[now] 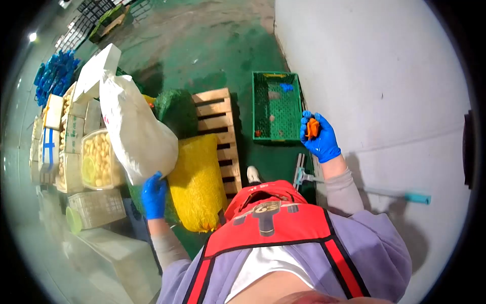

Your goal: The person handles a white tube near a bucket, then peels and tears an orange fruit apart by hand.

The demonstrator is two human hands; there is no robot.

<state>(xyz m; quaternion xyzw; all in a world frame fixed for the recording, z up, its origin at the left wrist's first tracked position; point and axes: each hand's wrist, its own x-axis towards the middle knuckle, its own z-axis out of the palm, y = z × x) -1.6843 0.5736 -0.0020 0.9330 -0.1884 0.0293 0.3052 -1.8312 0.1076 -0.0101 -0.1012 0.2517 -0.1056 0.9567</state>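
My right hand (321, 139), in a blue glove, is raised beside the white wall with its fingers curled around a small crumpled orange thing (312, 128); its exact kind I cannot make out. Below and left of it on the floor is a green plastic crate (254, 109), with a few small red, orange and blue bits inside. My left hand (153, 196), also blue-gloved, is at the lower edge of a full white sack (132, 129). Its fingers are bunched, and whether they grip the sack is hidden. A yellow mesh sack (197, 182) lies just to its right.
A wooden pallet (215, 109) lies beside a green mesh sack (175, 112). At left stand boxes of pale round produce (99, 156) and a white basket (98, 209). A squeegee (300, 175) leans near my feet, its handle reaching along the wall (379, 66).
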